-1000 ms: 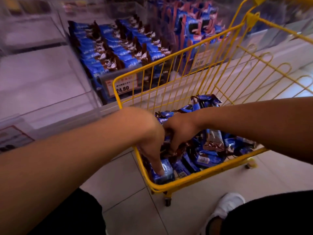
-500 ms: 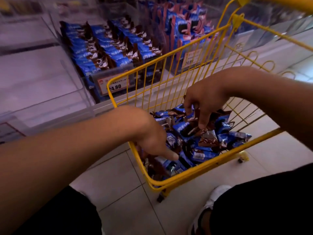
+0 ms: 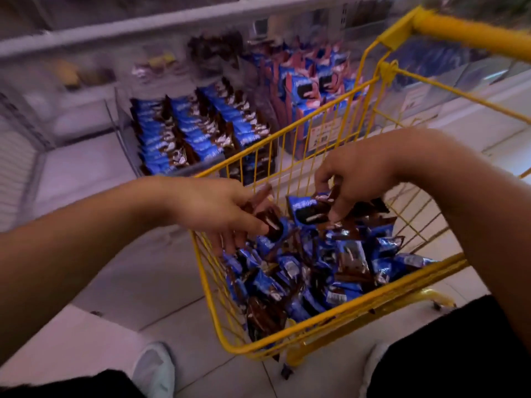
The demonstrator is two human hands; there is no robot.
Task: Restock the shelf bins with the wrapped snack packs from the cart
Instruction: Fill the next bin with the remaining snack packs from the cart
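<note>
Shelf bins (image 3: 184,133) behind the yellow cart (image 3: 330,320) hold rows of blue packs. More packs (image 3: 316,271) lie heaped in the cart on the tiled floor (image 3: 161,282). Left hand (image 3: 218,211) pinches one pack (image 3: 273,224) above the heap; right hand (image 3: 356,179) grips another pack (image 3: 309,211) just beside it, both over the basket.

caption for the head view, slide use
Left hand and right hand each lift a snack pack from the yellow cart toward stocked shelf bins.
</note>
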